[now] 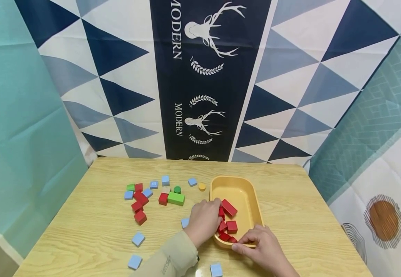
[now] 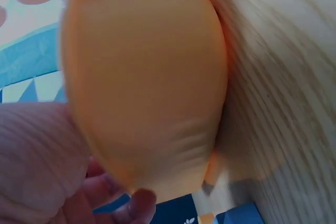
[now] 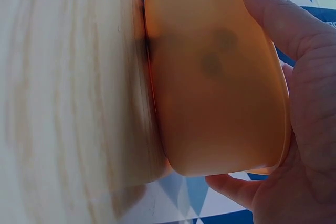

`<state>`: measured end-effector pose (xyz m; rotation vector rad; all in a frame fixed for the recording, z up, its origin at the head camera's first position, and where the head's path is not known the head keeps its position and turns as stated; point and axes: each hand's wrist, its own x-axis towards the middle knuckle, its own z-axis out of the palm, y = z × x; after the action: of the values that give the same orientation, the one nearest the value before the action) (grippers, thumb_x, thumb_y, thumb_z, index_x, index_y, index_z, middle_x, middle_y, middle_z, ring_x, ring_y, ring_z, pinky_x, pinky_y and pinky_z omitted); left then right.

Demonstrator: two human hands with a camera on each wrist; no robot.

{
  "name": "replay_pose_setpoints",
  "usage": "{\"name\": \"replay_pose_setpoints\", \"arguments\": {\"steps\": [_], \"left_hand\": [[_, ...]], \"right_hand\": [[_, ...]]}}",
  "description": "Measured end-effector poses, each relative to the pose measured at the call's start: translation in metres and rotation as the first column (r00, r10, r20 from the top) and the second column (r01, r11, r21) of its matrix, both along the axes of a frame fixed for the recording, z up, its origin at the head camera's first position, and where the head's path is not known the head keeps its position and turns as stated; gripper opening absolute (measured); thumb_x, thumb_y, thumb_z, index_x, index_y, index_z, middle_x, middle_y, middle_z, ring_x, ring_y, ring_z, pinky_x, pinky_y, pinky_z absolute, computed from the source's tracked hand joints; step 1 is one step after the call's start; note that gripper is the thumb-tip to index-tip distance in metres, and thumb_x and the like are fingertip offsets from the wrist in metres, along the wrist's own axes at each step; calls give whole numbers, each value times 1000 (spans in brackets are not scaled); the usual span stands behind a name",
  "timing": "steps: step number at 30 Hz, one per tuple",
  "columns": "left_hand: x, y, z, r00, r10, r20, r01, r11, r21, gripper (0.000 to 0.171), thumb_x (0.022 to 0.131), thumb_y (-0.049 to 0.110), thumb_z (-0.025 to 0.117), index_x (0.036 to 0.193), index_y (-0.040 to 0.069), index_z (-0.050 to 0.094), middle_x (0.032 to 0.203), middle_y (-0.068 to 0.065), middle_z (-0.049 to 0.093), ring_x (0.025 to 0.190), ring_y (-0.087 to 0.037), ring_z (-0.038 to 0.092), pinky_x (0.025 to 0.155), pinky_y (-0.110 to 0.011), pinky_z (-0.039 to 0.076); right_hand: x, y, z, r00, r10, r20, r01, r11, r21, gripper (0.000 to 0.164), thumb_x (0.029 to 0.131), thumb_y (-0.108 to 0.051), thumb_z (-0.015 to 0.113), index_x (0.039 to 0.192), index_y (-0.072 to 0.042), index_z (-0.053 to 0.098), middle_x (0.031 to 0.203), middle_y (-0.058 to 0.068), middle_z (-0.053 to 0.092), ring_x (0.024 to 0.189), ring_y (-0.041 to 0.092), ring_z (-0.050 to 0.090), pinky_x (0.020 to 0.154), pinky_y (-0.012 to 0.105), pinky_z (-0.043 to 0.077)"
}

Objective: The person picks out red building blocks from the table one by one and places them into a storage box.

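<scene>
Yellow tray, near-right corner gripped by right hand, left rim under left hand, hold unclear

"MODERN" x2, cloth; "E", blk

Yellow-orange for the tray, bright red for the blocks in it, and across the pale wood-grain surface we've got light-blue tiles and a lime-green cuboid! Behind, navy, grey-blue and white triangles fill the wall cloth, white stags on its near-black panel, aqua fabric at left.
</scene>
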<state>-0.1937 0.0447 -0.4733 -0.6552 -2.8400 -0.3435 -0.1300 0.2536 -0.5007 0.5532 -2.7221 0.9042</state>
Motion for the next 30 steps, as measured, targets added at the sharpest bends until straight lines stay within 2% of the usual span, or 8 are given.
{"name": "replay_pose_setpoints", "arguments": {"steps": [3,6,15,18,21,24,26,30], "left_hand": [[-2,6,-2,995,55,-87,-62,995,-80,21,91,26,71,106,14,63,93,1,67,77,-17,52,58,-30,49],[-2,9,-3,988,73,-137,-91,988,-128,19,93,24,68,109,14,64,100,0,65,78,-17,51,56,-28,48],[-2,11,-3,991,85,-99,-96,988,-118,16,97,22,63,113,17,66,102,0,65,80,-16,54,60,-30,52],[-1,10,-5,992,72,-106,-83,991,-103,26,94,32,67,115,16,65,106,0,65,84,-16,54,63,-31,53],[-1,5,-7,994,33,-104,-38,998,-43,39,90,41,71,118,14,63,111,-1,63,89,-16,55,70,-32,54],[-2,-4,-5,998,-6,-68,10,998,55,45,89,44,71,120,14,61,116,-1,61,95,-16,55,78,-34,54],[-5,-16,-1,999,-9,-38,13,993,115,46,90,44,70,124,14,61,120,-1,60,101,-18,54,86,-38,52],[-20,-61,9,995,98,-17,-95,987,128,48,92,44,66,126,10,61,123,-7,60,106,-27,52,90,-46,49]], "right_hand": [[0,0,-1,1000,3,-12,-3,1000,0,18,75,-62,75,68,-47,68,65,-30,56,67,2,44,61,26,36],[-1,-1,-2,1000,5,-27,-5,1000,-1,17,74,-61,76,68,-48,67,65,-31,56,67,1,45,61,25,37],[-1,0,1,1000,-4,-28,4,1000,-5,16,73,-59,78,67,-48,67,65,-30,55,67,2,45,61,25,36],[-1,0,1,1000,-3,-11,3,1000,4,17,74,-60,76,68,-47,68,65,-30,56,67,2,45,62,26,37],[0,1,1,1000,-1,-1,1,1000,11,18,76,-61,74,68,-46,68,65,-30,56,67,3,45,62,27,36],[1,1,1,1000,-2,4,2,1000,10,18,76,-61,74,68,-46,68,65,-30,57,67,3,45,62,27,37],[1,1,0,1000,-3,5,3,1000,8,18,76,-61,74,68,-46,68,66,-30,57,67,3,45,62,26,37],[0,0,0,1000,-4,4,4,1000,5,17,76,-60,75,68,-47,68,66,-30,56,68,3,45,63,27,36]]}}
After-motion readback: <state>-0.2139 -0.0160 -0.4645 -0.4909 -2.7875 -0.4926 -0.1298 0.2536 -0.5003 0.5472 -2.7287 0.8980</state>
